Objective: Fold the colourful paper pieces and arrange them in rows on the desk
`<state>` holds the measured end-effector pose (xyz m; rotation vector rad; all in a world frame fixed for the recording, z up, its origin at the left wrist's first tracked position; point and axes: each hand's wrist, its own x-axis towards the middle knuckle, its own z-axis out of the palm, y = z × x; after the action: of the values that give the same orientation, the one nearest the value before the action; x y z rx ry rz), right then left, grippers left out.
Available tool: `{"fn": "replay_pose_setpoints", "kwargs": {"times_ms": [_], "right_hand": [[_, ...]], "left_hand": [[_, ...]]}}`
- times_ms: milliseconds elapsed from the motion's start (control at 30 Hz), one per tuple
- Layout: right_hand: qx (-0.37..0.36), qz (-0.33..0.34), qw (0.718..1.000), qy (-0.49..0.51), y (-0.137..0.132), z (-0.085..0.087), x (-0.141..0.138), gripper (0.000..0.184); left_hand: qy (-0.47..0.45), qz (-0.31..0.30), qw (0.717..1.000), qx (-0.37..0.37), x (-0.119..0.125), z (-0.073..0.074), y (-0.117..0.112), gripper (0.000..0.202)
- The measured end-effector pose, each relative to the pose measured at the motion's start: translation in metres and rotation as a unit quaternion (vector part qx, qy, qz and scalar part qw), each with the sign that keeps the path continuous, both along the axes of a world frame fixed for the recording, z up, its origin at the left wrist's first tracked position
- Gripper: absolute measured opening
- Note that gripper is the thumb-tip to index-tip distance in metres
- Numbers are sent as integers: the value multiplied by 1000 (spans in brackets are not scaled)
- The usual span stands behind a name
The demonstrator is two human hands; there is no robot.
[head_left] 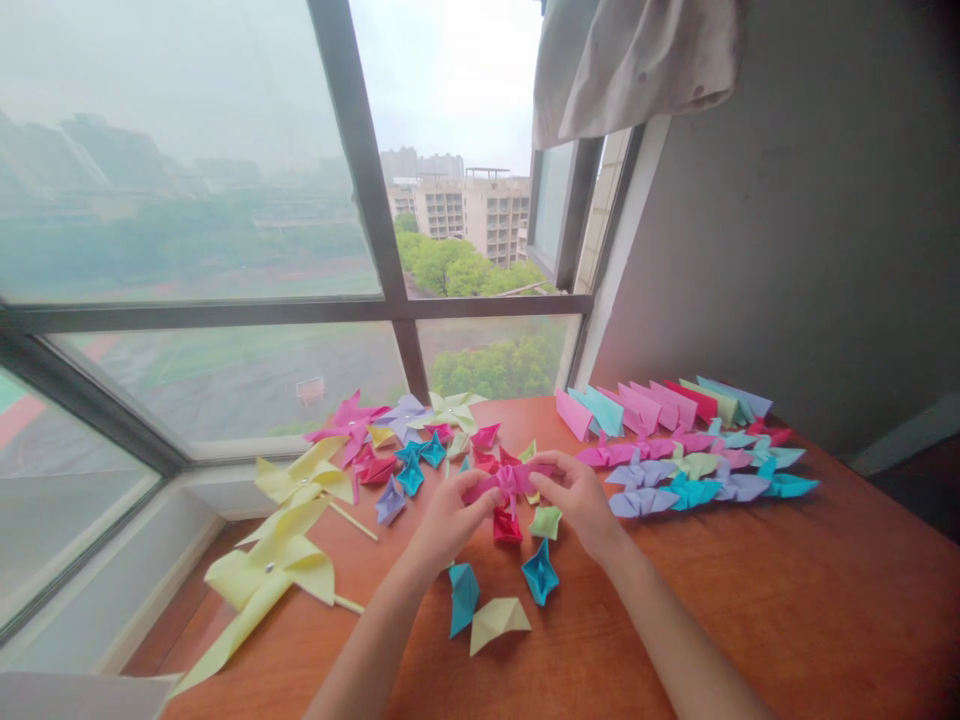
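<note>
A pink origami crane [513, 480] is stretched between my two hands over the middle of the table. My left hand [451, 518] pinches one wing with thumb and fingers, and my right hand [576, 498] pinches the other wing. Small folded paper boats lie close about them: a red boat [508, 526] just below the crane, a light green boat [545, 522] beside my right hand, and a blue boat [541, 572] nearer to me. Between my forearms lie a teal folded piece [464, 599] and a pale yellow folded piece [499, 624].
Yellow paper pinwheels on sticks, one a large pinwheel [271, 570], spread over the left of the wooden table [720, 620]. More boats, such as a purple boat [391, 500], lie behind my left hand. Rows of cranes [694, 490] and paper planes [660, 405] stand right. Windows [480, 310] border the back.
</note>
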<state>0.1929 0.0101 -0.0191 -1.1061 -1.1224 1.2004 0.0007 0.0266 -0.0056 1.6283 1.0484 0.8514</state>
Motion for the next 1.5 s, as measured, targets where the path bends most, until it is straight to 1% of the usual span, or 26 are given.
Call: {"fn": "replay_pose_setpoints", "kwargs": {"times_ms": [133, 267, 367, 433, 500, 633, 733, 867, 1000, 1100, 1200, 1333, 1400, 1500], "right_hand": [[-8, 13, 1000, -4, 2, -4, 0, 33], [-18, 22, 1000, 6, 2, -7, 0, 33], [-29, 25, 998, 44, 1, -8, -1, 32], [-35, 27, 996, 79, 1, -8, -2, 32], [-47, 34, 991, 117, 1, -9, -2, 32], [-75, 54, 970, 224, 1, -9, -1, 33], [-84, 52, 955, 279, 0, -8, 0, 32], [-100, 64, 943, 312, 0, -8, -1, 30], [-107, 74, 933, 335, 1, -9, 0, 26], [-89, 49, 940, 325, 3, -10, 3, 25], [-77, 15, 947, 312, 5, -12, 5, 27], [-83, -17, 945, 315, 8, -15, 7, 28], [-81, -29, 946, 313, 10, -16, 8, 29], [-64, -52, 957, 279, 12, -16, 9, 30]], "left_hand": [[10, -2, 1000, 22, -1, -1, 0, 25], [-3, -4, 1000, 19, -3, -4, 2, 25], [-24, 12, 1000, -1, -3, -7, 4, 24], [-58, 27, 998, -25, -2, -8, 5, 26], [-101, 29, 993, -58, 0, -6, 3, 30], [-193, 1, 970, -148, 2, 3, -3, 33], [-253, 1, 946, -203, 2, 6, -6, 33], [-304, -10, 921, -242, 0, 3, -6, 31], [-329, -13, 909, -257, -4, -1, -3, 29], [-332, -6, 909, -253, -6, 1, -3, 28], [-324, 0, 914, -242, -6, 3, -3, 29], [-302, 5, 926, -227, -6, 6, -3, 31], [-295, 15, 930, -217, -6, 6, -2, 33], [-277, 40, 941, -192, -5, 6, 1, 36]]}}
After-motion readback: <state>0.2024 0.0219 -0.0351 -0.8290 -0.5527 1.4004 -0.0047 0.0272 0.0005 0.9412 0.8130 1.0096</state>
